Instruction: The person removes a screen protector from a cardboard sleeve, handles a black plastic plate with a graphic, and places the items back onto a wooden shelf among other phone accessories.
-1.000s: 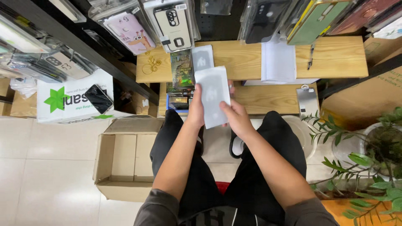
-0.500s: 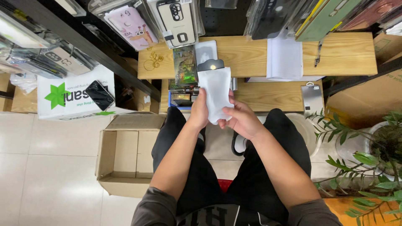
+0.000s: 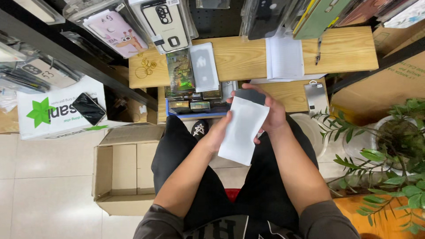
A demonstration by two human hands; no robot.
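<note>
Your two hands hold a flat white packet point(image 3: 244, 130) at the centre of the frame, above your lap. Your left hand point(image 3: 220, 131) grips its left edge from beneath, and your right hand point(image 3: 270, 110) clasps its upper right edge, fingers curled over the dark top end. The packet's long axis runs tilted, its dark end pointing toward the upper right, the white end toward the bottom. Just above it lies a wooden shelf point(image 3: 345, 48); an open cardboard box point(image 3: 121, 170) sits at the lower left
</note>
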